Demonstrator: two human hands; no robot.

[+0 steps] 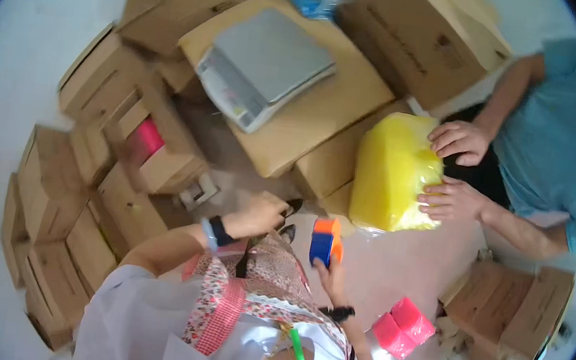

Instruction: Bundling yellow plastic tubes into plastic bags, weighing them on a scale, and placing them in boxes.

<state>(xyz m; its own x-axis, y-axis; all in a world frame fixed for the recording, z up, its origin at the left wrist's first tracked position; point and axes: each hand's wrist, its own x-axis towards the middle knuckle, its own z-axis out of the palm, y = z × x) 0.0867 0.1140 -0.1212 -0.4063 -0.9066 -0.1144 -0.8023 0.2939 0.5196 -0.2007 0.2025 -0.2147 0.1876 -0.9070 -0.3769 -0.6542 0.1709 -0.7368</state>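
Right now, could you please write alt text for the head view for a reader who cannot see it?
Seen from above, the person's right hand holds up a small blue and orange block, while the left hand rests near dark scissor handles. Opposite, a co-worker's hands press a yellow plastic bag among cardboard boxes, a grey scale and pink blocks.

A pale floor (17, 39) is seen around the rim, brightly and evenly lit. Much of it is covered by brown cardboard boxes (80, 176), stacked closely on the left and across the top. A grey weighing scale (266, 62) is set on one large box (326, 105). More flattened cardboard (517, 309) is piled at the right.
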